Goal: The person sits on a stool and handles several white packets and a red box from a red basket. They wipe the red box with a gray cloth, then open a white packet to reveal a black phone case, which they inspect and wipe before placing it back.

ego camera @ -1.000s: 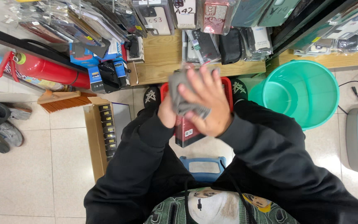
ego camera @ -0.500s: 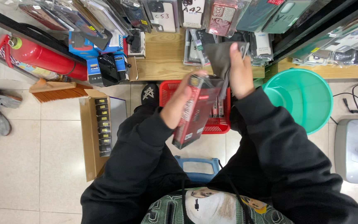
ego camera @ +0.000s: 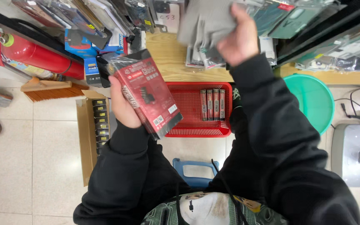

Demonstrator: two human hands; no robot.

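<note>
Red-black box [ego camera: 148,93]; grey cloth [ego camera: 207,21]; red basket [ego camera: 188,102].

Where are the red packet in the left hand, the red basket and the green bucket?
red packet [ego camera: 148,93], head view, middle of its front face.
red basket [ego camera: 188,106], head view, bare mesh floor.
green bucket [ego camera: 313,104], head view, inside wall.

Pale floor tiles [ego camera: 17,166] are reflecting soft light beneath a wooden shelf [ego camera: 169,58] lining the crowded shop wall.

Glossy plastic-wrapped red box [ego camera: 148,93], matt grey cloth [ego camera: 207,21], red plastic mesh basket [ego camera: 188,108].
</note>
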